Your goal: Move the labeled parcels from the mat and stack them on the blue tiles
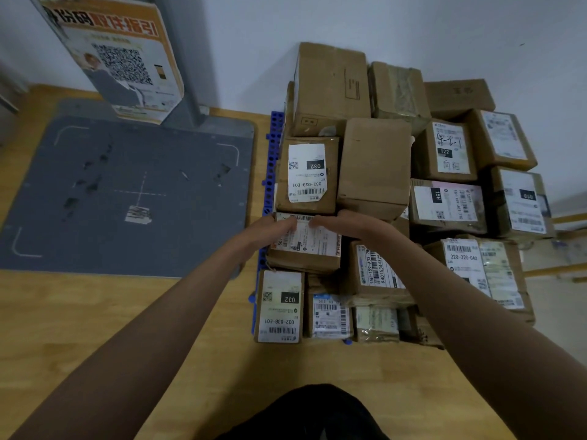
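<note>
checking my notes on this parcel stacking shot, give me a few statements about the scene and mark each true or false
1. Both hands are on the same parcel. True: the left hand and right hand rest on the far edge of one labeled parcel.
2. A parcel lies on the grey mat. False: the grey mat carries no parcel, only a small scrap of label.
3. The blue tiles show along the left edge of the stack. True: the blue tiles peek out there.
4. Every box in the stack shows a label. False: the plain brown box shows none.
5. The held parcel sits at the far back by the wall. False: it is near the front left.
</note>
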Demonstrator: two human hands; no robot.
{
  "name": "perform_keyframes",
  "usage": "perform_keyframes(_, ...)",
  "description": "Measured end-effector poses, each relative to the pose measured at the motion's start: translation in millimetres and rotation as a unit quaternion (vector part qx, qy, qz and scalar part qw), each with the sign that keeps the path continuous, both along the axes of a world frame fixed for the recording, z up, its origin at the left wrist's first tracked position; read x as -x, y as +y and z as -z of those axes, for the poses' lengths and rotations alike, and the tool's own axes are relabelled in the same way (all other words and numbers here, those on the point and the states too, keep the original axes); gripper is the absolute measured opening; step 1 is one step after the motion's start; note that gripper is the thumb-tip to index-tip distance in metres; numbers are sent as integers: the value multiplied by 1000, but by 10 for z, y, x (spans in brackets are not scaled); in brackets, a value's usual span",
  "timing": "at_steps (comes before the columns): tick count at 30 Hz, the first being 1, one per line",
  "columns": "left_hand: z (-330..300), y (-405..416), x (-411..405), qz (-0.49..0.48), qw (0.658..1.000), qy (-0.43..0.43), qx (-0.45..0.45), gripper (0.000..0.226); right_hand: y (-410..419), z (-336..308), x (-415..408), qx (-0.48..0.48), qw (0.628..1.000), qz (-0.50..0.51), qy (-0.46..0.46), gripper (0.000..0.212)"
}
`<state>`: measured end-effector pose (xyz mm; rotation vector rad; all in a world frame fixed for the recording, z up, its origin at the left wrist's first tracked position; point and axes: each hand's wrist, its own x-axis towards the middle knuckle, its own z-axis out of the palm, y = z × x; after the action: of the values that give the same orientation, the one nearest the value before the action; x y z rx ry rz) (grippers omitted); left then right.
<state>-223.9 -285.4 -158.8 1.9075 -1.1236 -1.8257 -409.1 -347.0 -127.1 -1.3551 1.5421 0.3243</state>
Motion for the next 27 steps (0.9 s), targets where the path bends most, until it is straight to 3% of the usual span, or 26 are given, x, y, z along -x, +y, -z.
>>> perform_keyframes(7, 19, 5, -35, -9, 999, 30, -18, 30, -8, 3, -58, -4, 1000, 8, -14, 22)
perform_keyframes(16, 15, 5, -17, 2, 999, 34, -15, 31, -12, -65, -42, -34, 999, -7, -2, 50)
perform_keyframes(21, 36, 60, 38, -7, 999, 35, -5, 20, -16, -22, -22, -25, 1000, -8, -12, 38)
perform_keyframes(27, -23, 16, 21, 19, 999, 29, -7, 26, -21, 26, -42, 5, 1000, -1, 8, 25)
